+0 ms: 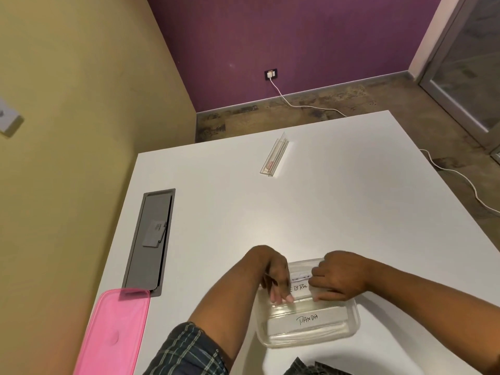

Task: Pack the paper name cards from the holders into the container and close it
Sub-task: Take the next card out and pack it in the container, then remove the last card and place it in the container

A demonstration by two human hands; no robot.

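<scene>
A: What sits at the left edge of the desk (311,207)?

B: A pink lid (113,334) lies flat at the near left corner, partly hanging over the edge. Just behind it a grey cable hatch (148,239) is set into the desk surface.

A: And the hands?

B: Both are over the clear container (351,320) near the front edge. The left hand (276,274) reaches down into its left side with the fingers bent and narrow, the tips pressing on a white card. The right hand (338,277) comes in from the right, fingers curled and pinched at the same card's right end.

A: Which card is it?

B: The name card (299,289) between the hands shows the letters "BRA"; the rest is covered by the left hand. It sits inside the container toward the far side. A 2nd card reading "PANDA" (307,319) lies flat inside toward the near side.

A: Anything further back?

B: 1 clear holder (274,155) stands alone toward the far edge, well apart from the container. I cannot tell whether it holds a card.
</scene>
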